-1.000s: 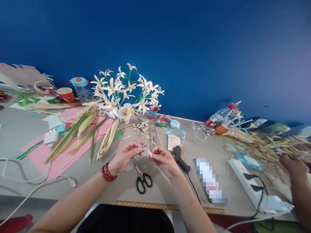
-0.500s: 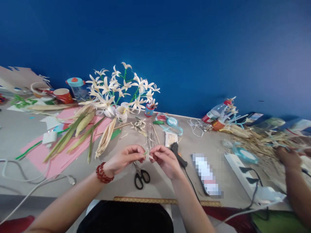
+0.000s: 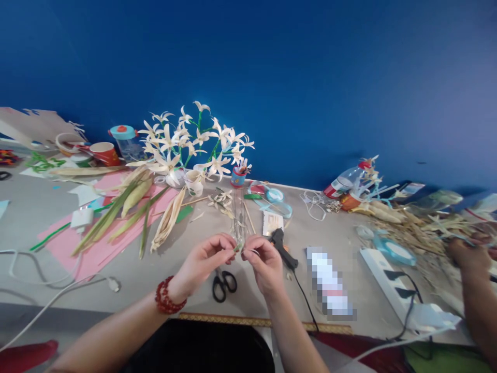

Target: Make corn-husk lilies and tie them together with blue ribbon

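My left hand, with a red beaded bracelet at the wrist, pinches a small pale-green piece of husk between thumb and fingertips. Just beside it, my right hand is closed in a pinch on the other side of the same small piece; a pale strip shows at its thumb. Fingers cover most of the piece. Under the hands lie black-handled scissors, their blades partly hidden. To the right of my right hand rests a black glue gun with its cord.
White husk flowers on green stems stand at the back. Pink paper with corn husks is at left. A phone, a power strip and a bottle lie rightward. A co-worker's hand works among dried husks.
Both my hands have shifted slightly, the right one turning more upright, and the husk piece is now more covered by the fingers. The co-worker's hand has moved a little.
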### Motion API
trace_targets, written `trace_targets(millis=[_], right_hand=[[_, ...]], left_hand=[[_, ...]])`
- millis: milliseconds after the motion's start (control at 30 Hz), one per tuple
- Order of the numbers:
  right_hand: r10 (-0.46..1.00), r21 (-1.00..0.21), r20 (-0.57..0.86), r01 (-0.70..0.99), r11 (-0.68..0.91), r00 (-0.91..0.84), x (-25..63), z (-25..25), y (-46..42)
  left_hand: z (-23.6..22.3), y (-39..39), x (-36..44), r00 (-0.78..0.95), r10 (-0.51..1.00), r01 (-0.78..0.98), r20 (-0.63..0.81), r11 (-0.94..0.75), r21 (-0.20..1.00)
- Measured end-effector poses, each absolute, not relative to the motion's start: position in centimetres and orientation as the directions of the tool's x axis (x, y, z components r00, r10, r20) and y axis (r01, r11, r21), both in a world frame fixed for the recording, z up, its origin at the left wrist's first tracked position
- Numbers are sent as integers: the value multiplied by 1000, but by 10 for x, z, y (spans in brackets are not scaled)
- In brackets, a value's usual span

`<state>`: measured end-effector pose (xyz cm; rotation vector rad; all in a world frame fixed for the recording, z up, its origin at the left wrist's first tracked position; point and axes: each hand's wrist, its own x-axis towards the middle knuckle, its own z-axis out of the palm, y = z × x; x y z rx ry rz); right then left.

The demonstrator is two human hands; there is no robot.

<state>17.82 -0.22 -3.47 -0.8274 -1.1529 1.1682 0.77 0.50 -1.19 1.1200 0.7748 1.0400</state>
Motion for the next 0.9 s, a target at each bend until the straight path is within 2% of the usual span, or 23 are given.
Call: trace_targets(millis=[67, 133, 233, 500, 667, 900], right_hand=[[972, -939, 233, -249, 236, 44, 179, -32, -5], [971, -941, 230, -238, 240, 70, 178, -27, -8], [965, -940, 249, -219, 262, 85, 173, -18, -13], [923, -931, 345, -61, 359, 173, 165, -7, -15], [908, -924, 381, 43, 380, 176, 165, -5, -15], [887, -906, 423, 103, 410, 184, 163, 0, -16]], left_hand=[[-12, 3, 10, 204, 965, -107, 165, -146, 984], [-12, 1, 11, 136, 938, 58, 318, -328, 943], [-9, -3, 14, 137, 891, 190, 433, -453, 871], [-2, -9, 17, 129, 861, 295, 491, -506, 810], [-1, -8, 18, 135, 862, 287, 489, -506, 813], [0, -8, 18, 150, 859, 273, 490, -512, 814]])
